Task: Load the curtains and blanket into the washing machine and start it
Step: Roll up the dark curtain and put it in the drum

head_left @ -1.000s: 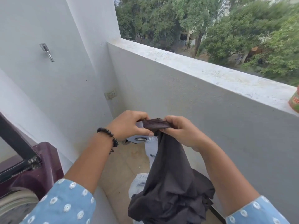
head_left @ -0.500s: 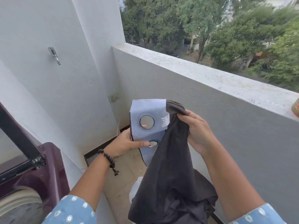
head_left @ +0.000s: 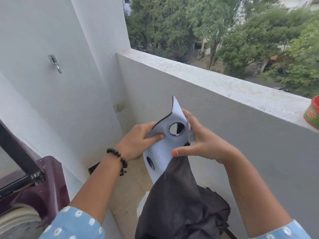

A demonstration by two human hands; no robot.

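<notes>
two hands are in view, and one dark grey curtain with a white eyelet header hangs between them over the balcony floor. two round eyelets show in the white band, one up between the hands and one lower down on the strip. the left hand pinches the left edge of the white band, thumb pressed on its face beside the upper eyelet. the right hand holds the right edge, fingers curled behind the band and thumb stretched across the front where white meets dark cloth. the hands are apart, with the upper eyelet between them. the dark body of the curtain falls in a bunched heap below the right forearm.

one maroon top-loading washing machine stands at the lower left with its lid raised, well apart from the curtain. one black bead bracelet sits on the left wrist. one metal hook is fixed on the white wall, one wall socket lies near the corner, and one red and green jar rests on the parapet ledge at the right.

half a second ago the white band stood upright with the left hand lower down on it; now it is tilted with a corner pointing up, and the left hand has risen beside the upper eyelet.
</notes>
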